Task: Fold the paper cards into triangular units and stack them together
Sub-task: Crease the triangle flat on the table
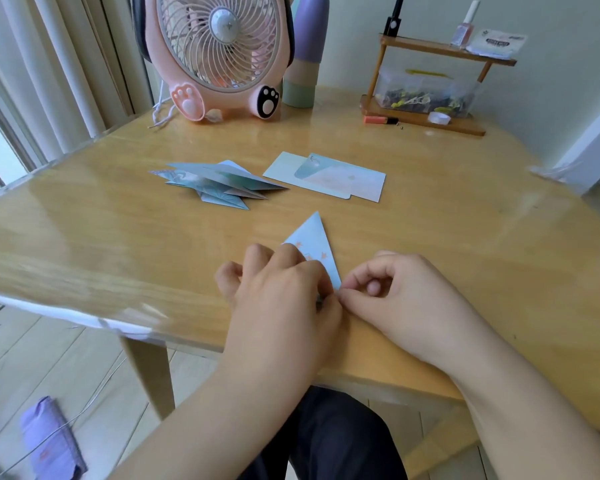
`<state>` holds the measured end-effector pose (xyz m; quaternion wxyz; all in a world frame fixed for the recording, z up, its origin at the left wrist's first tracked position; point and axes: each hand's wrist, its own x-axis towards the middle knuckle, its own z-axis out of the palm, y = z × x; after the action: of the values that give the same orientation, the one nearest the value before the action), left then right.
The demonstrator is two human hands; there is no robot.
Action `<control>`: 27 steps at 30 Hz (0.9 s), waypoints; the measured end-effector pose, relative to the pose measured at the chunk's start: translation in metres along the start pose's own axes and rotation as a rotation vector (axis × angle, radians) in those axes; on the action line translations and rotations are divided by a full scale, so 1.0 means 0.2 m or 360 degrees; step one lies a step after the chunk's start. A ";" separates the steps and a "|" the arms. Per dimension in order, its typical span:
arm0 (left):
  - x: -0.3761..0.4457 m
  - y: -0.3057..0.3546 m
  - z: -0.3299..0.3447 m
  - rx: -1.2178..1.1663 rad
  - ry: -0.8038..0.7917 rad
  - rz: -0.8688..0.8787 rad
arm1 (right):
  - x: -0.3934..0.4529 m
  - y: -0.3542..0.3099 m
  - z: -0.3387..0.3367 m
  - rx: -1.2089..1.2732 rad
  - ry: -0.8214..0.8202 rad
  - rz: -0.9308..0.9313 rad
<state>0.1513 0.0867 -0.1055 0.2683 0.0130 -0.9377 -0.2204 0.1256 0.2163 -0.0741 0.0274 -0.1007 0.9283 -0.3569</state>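
A light blue paper card (315, 241) with small orange marks lies folded into a pointed triangle near the table's front edge, tip pointing away from me. My left hand (281, 289) presses down on its near left part and covers it. My right hand (392, 296) pinches the card's near right corner with thumb and forefinger. A pile of folded triangular units (215, 183) rests further back on the left. Two flat unfolded cards (326, 176) lie overlapped to the right of that pile.
The wooden table (465, 220) carries a pink fan (219, 53) at the back, a pastel bottle (305, 53) beside it, and a small wooden shelf (430, 84) with a clear box and bottles at the back right. A purple item (52, 441) lies on the floor.
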 end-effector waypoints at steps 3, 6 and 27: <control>0.01 0.02 -0.02 0.0030 -0.0119 -0.0170 | 0.00 0.00 0.01 -0.0002 0.0022 -0.0002; 0.01 0.01 -0.02 -0.0003 -0.0168 -0.0242 | 0.00 0.01 0.01 -0.0001 0.0023 -0.0012; 0.00 -0.11 -0.14 -0.0025 -0.0266 -0.0454 | -0.01 -0.03 0.00 -0.0038 0.0046 0.0062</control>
<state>0.1631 0.0550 -0.0940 0.1553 0.1255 -0.9436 -0.2640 0.1284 0.2120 -0.0702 0.0197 -0.0778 0.9346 -0.3465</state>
